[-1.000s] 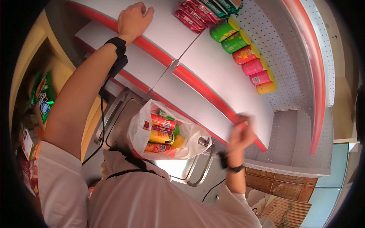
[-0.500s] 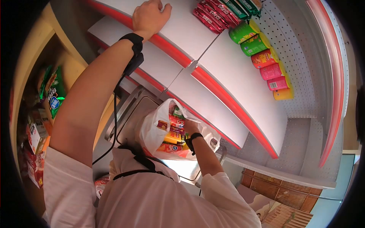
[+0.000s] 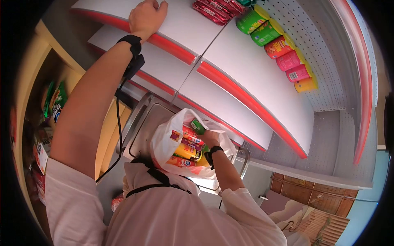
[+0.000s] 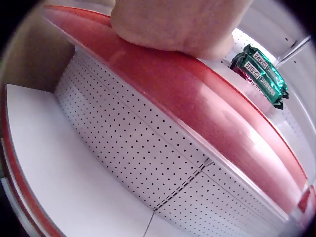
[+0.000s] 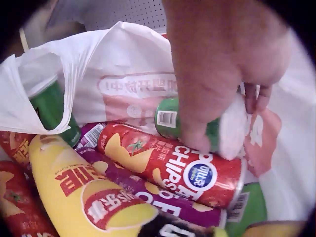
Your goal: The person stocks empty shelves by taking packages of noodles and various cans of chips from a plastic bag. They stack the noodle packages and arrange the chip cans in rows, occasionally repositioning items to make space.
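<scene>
My right hand (image 3: 211, 139) is inside a white plastic bag (image 3: 164, 137). Its thumb and fingers grip a small green canister (image 5: 168, 118) with a barcode label and a white end; part of it is hidden behind the hand. Just beneath lie a red potato chip can (image 5: 148, 163), a purple can (image 5: 118, 175) and a yellow can (image 5: 74, 177) with a red logo. Another green can (image 5: 57, 111) shows by the bag's handle. My left hand (image 3: 147, 17) rests on the upper white shelf (image 3: 180, 30), just behind its red front edge, holding nothing.
Green, red, pink and yellow canisters (image 3: 280, 47) stand in a row along the pegboard, beside red snack packs (image 3: 215, 10). The bag sits on a metal cart (image 3: 143, 131) below the shelves. On the left, a wooden shelf (image 3: 30, 53) holds snack bags and boxes.
My right hand has come from the shelf's right end down into the bag and has taken hold of the green canister. My left hand has stayed on the shelf.
</scene>
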`<state>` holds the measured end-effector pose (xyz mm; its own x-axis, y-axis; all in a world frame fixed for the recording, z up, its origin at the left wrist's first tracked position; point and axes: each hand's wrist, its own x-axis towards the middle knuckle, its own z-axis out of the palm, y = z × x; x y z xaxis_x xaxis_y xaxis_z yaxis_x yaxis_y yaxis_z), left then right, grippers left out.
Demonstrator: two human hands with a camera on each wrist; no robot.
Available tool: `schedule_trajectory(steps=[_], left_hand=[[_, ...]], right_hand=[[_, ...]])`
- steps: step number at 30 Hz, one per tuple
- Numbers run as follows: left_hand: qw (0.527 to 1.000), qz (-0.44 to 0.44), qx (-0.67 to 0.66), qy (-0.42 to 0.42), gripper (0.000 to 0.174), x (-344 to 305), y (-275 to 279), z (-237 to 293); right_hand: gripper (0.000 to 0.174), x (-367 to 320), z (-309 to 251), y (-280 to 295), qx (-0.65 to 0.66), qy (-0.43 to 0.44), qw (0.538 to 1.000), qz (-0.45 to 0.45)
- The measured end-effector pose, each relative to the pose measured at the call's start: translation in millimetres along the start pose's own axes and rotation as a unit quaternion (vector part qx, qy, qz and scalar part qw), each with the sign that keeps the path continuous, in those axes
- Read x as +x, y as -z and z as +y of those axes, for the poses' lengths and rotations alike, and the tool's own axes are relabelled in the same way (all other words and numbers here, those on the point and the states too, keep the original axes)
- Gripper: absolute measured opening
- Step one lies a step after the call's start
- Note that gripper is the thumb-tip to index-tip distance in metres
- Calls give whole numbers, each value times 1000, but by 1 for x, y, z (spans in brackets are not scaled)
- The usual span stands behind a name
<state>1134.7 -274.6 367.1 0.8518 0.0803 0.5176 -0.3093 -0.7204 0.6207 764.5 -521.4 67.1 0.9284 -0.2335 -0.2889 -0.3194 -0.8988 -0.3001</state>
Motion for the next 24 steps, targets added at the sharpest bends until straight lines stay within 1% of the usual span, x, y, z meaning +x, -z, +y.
schedule_trajectory(steps=[1, 2, 4, 5, 6, 8, 9, 10, 11, 12, 13, 14, 15, 16, 18, 19, 20, 21, 22, 23, 24], left_hand=[[1000, -1, 5, -3, 38, 0, 1, -1], [1000, -1, 2, -7, 38, 2, 1, 0], [1000, -14, 7, 10, 39, 1, 2, 1], [1000, -18, 3, 5, 39, 0, 1, 1], [1000, -16, 4, 5, 39, 0, 1, 0], [1000, -16, -1, -2, 40, 0, -2, -1], [1000, -10, -1, -6, 39, 0, -2, -3], [1000, -3, -1, -8, 39, 1, -2, -4], [1000, -22, 4, 6, 41, 1, 1, -2], [1000, -24, -4, 2, 41, 2, 2, -4], [1000, -25, 11, 5, 41, 4, -1, -6], [999, -26, 24, 9, 42, 4, -4, -7], [999, -36, 18, 16, 42, 3, -2, -5], [999, -46, 13, 23, 42, 3, 1, -3], [999, -37, 11, 12, 42, 2, 0, -4], [999, -38, 11, 12, 42, 2, 0, -4], [999, -39, 13, 11, 42, 2, 2, -4], [999, -35, 12, 11, 42, 0, 5, 0], [999, -32, 11, 10, 42, -1, 6, 1], [999, -37, 8, 14, 42, -1, 7, 2], [999, -42, 5, 18, 42, 0, 7, 3]], right_hand=[[75, -7, 7, -5, 57, 44, 996, 54], [75, -19, 8, -7, 58, 41, 996, 59], [80, -49, -2, -3, 186, -58, 980, 37], [86, -59, -2, -8, 182, -100, 978, -7], [86, -72, -4, -11, 184, -105, 977, -3], [80, -100, -10, -15, 178, -49, 979, 83], [73, -110, -17, -5, 162, -27, 979, 124], [73, -116, -26, 16, 160, -27, 978, 131], [71, -129, -36, 42, 166, -43, 980, 97], [70, -141, -43, 67, 171, -60, 981, 65], [73, -148, -43, 92, 208, -50, 974, 73], [73, -157, -40, 112, 202, -59, 974, 81], [70, -164, -35, 132, 356, -43, 924, 135], [68, -172, -31, 153, 500, -21, 846, 186], [67, -183, -16, 207, 569, 32, 760, 314], [69, -188, -8, 240, 667, 8, 655, 355], [69, -192, -8, 274, 661, 84, 647, 369], [65, -187, -5, 312, 686, 138, 621, 353], [64, -182, 13, 336, 688, 108, 595, 402], [60, -170, 49, 360, 606, 131, 652, 436], [58, -154, 61, 386, 542, 101, 672, 494]])
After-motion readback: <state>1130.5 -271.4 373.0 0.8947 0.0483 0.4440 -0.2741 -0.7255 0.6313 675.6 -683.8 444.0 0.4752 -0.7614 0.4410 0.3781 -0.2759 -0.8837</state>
